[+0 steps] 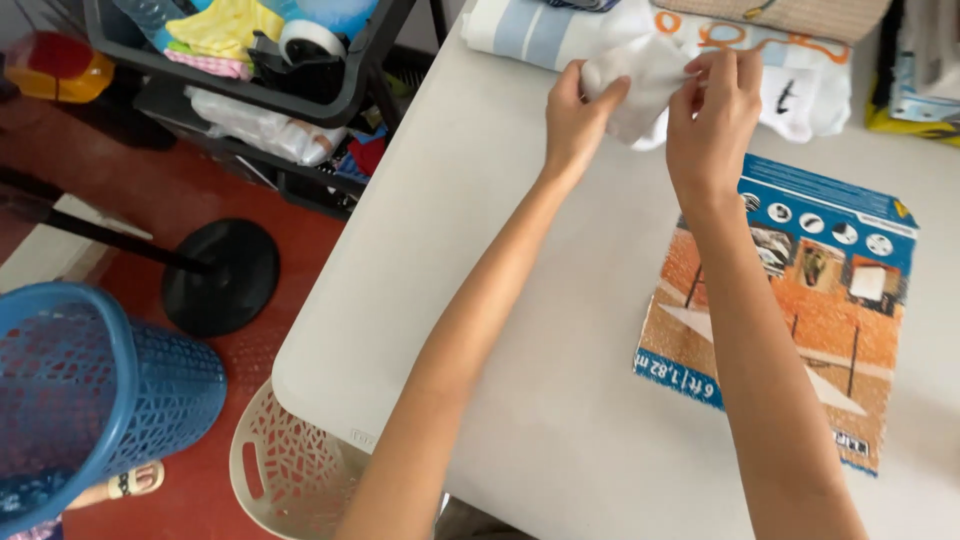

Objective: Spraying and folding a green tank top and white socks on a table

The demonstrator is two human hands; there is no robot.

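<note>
Both my hands are stretched out over the far part of a white table (470,250). My left hand (575,115) grips the left side of a small white cloth (640,85), thumb on top. Pinching the same cloth's right edge is my right hand (715,110). The cloth is held bunched just above the table, in front of folded fabrics (560,30) with blue stripes and orange prints.
A blue and orange printed cardboard sheet (800,300) lies flat on the table under my right forearm. At left stand a blue laundry basket (90,390), a cream basket (285,470), a black round stand base (220,275) and a dark shelf cart (250,70) with clutter.
</note>
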